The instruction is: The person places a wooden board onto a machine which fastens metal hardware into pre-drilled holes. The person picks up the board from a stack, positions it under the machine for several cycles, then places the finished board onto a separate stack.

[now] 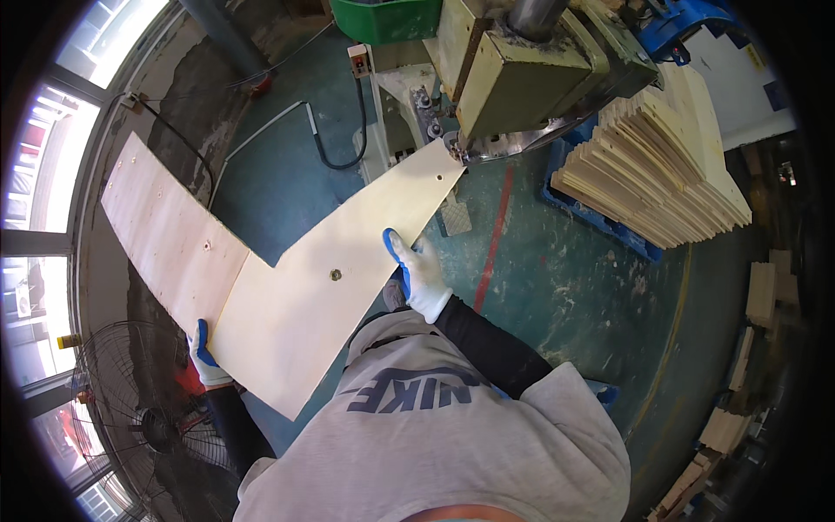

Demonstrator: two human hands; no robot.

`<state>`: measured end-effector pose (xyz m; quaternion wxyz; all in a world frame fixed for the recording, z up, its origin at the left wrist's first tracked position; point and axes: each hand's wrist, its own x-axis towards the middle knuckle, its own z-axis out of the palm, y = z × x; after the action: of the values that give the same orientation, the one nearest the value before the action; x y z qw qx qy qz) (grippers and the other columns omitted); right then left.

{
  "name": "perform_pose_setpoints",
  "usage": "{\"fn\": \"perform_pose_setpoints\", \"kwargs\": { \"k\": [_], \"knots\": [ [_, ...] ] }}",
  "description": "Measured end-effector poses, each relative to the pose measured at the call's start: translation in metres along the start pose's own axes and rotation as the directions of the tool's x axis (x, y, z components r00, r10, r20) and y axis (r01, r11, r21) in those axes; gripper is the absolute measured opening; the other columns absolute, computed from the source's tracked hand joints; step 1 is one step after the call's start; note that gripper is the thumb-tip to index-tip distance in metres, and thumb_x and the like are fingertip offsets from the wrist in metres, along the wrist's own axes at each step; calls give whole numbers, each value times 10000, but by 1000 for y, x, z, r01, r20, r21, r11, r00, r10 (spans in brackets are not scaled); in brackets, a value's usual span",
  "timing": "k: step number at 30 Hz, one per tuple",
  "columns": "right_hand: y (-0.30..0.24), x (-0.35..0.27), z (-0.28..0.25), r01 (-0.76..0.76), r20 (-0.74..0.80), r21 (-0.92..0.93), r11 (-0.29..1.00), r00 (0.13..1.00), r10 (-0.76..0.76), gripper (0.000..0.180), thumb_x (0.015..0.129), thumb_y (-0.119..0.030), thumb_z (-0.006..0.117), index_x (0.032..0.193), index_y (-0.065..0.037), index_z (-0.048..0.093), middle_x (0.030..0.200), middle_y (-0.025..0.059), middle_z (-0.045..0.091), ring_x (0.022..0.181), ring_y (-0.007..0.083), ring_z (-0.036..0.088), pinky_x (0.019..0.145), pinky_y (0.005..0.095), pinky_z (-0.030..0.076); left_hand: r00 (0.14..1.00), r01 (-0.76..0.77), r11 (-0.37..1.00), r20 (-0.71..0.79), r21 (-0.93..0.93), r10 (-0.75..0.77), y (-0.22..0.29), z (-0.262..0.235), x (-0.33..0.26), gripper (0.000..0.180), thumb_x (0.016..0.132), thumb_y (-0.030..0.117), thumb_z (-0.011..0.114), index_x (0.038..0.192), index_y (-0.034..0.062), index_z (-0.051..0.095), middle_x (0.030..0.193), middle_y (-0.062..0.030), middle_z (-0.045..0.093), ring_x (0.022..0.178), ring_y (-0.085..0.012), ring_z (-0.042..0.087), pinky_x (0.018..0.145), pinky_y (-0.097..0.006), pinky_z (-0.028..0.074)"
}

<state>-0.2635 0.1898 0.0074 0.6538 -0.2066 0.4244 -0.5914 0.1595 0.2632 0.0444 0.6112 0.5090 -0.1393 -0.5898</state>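
Observation:
A large L-shaped plywood panel (pixel 296 322) lies across my front, with several small holes in it. My left hand (pixel 205 355), in a white glove with blue palm, grips its near left edge, thumb on top. My right hand (pixel 419 271), gloved alike, grips the edge closest to me, thumb on the face and fingers hidden below. The panel's far right tip reaches the metal working end (pixel 454 146) of a green-grey machine (pixel 531 83); whether they touch I cannot tell.
A tall stack of cut plywood pieces (pixel 644 165) rests on a blue pallet (pixel 639 246) at the right. A wire-caged fan (pixel 156 426) stands at lower left beside the windows. A green bin (pixel 383 22) is at the top. Wood pieces (pixel 724 431) line the right side.

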Motion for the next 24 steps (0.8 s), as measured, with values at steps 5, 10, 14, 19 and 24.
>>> {"fn": "perform_pose_setpoints", "kwargs": {
  "k": [5,10,14,19,24],
  "knots": [
    [-2,10,0,35,-30,11,999,999,-35,381,1000,-222,657,1282,21,578,1200,79,647,1063,135,633,947,290,511,1000,3,1000,-13,-9,-4,-13,-6,16,484,988,186,603,1430,48,464,1319,-151,611,1114,-311,665,939,-465,579],
    [-9,34,-17,51,-81,-44,998,995,-54,343,1003,-247,656,1219,9,584,1166,78,651,1036,139,645,916,298,531,999,-43,998,9,35,42,-22,20,39,456,980,186,619,1400,60,491,1281,-131,625,1089,-282,670,927,-445,585],
    [-21,49,-20,85,-54,-93,992,994,-91,307,1015,-253,635,1190,-8,576,1147,87,652,1024,167,668,903,328,556,992,-124,989,9,78,123,-21,48,45,410,958,131,650,1344,68,527,1223,-115,645,1071,-264,675,913,-425,590],
    [-23,45,-17,96,-53,-22,995,994,-97,352,1028,-226,608,1292,-6,531,1249,104,621,1140,191,642,976,356,540,989,-141,979,72,146,131,-19,39,65,372,993,143,612,1336,21,534,1233,-130,648,1095,-253,671,935,-417,584],
    [-11,40,-19,18,-46,13,1000,999,-17,394,1025,-240,616,1334,-17,513,1278,100,608,1149,201,639,974,374,545,989,-143,964,73,224,129,-4,51,68,389,975,171,635,1317,2,557,1194,-139,670,1011,-245,700,874,-393,599]
  ]
}}
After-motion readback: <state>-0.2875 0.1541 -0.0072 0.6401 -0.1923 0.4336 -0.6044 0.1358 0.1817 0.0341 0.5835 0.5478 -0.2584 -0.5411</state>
